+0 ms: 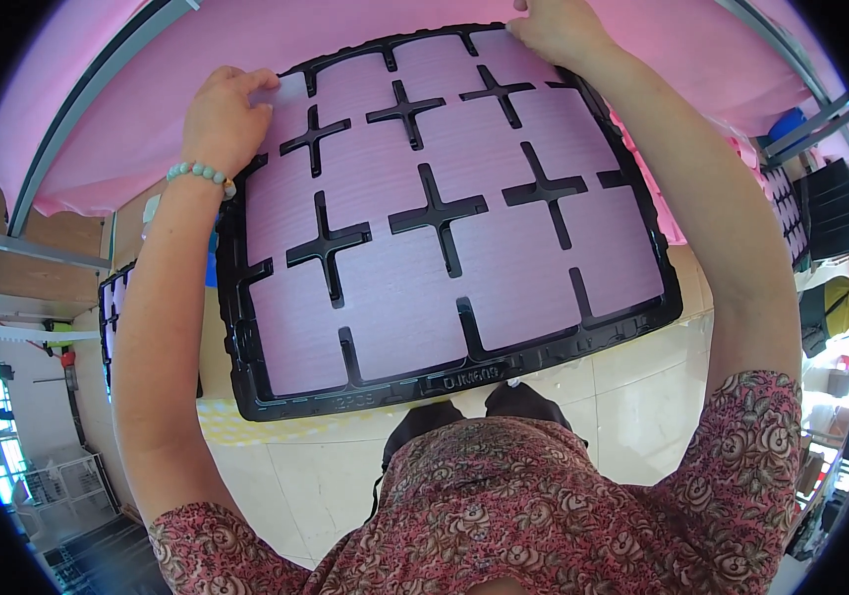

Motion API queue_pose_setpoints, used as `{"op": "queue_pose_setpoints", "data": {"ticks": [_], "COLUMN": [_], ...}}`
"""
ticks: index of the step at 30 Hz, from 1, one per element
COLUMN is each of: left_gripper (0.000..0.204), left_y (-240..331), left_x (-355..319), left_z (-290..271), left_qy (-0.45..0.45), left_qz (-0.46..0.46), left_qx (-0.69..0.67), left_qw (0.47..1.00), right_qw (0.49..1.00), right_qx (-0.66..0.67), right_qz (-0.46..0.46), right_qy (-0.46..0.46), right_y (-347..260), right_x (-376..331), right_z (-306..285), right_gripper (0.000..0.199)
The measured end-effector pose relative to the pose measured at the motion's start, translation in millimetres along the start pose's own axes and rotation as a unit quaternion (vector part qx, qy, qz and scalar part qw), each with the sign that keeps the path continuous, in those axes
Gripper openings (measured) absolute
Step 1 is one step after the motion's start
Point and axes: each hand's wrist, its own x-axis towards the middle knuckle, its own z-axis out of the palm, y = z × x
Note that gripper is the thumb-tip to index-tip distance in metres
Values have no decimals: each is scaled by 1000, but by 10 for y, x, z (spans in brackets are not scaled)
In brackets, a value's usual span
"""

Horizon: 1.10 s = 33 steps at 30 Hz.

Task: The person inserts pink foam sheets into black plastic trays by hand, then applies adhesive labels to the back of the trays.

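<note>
In front of me, a black plastic tray (285, 402) reaches over the near table edge. Its compartments are covered with pink foam sheet (385, 278), and black cross-shaped dividers (439, 218) show between the pink areas. My left hand (228, 114), with a beaded bracelet at the wrist, has its fingers bent around the tray's far left corner, beside a pale patch of foam. Over at the far right corner is my right hand (561, 35), fingers curled at the rim. The top of the picture cuts off part of that hand, and both palms are turned from view.
Pink sheeting (345, 30) covers the surface behind the tray. Metal frame bars (87, 104) rise at the left and right. Another foam-filled tray (112, 307) stands at the left, and stacked black trays (834, 210) are at the right. Below is a tiled floor (632, 397).
</note>
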Motion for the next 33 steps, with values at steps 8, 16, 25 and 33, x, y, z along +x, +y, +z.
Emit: {"op": "queue_pose_setpoints", "data": {"ticks": [8,16,25,33], "left_gripper": [22,20,45,38], "left_y": [18,300,505,494], "left_x": [-139,-719,-1822,-1960], "left_z": [-146,-637,-1227,-1216], "left_qy": [19,-1,-152,-123], "left_qz": [113,139,121,89], "left_qx": [-93,-127,-85,-94], "left_qw": [989,982,977,984], "right_qw": [994,963,936,967], "right_qx": [38,204,190,169], "right_qz": [-93,34,-197,-84], "right_qy": [-47,-171,-219,-172], "right_y": [140,16,-12,-35], "right_x": [21,-619,-1625,-1641], "right_z": [-127,-680,-1368,-1281], "right_gripper": [34,21,28,36]}}
